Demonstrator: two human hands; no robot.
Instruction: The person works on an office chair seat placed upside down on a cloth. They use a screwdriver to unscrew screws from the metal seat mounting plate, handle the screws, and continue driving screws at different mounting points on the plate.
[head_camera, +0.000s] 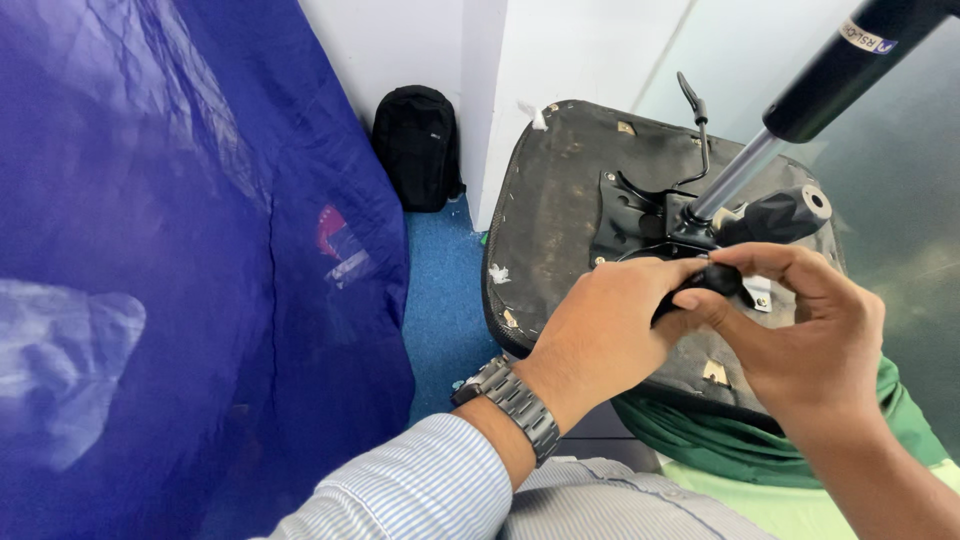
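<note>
Both hands work at the mechanism under an upturned office chair seat.

Nearest, the left hand (600, 330), with a metal wristwatch (512, 398), curls its fingers (668, 272) shut around a small black knob (722, 280); the right hand (800, 335) pinches the same knob from the other side. The knob sits at the black mounting plate (628, 210) on the chair seat underside (560, 215), at the foot of the gas-lift cylinder (790, 120). A blue cloth (180, 270) crowds the left; beyond, blue carpet (440, 290) lies open up to a black backpack (418, 148) at the wall.
</note>
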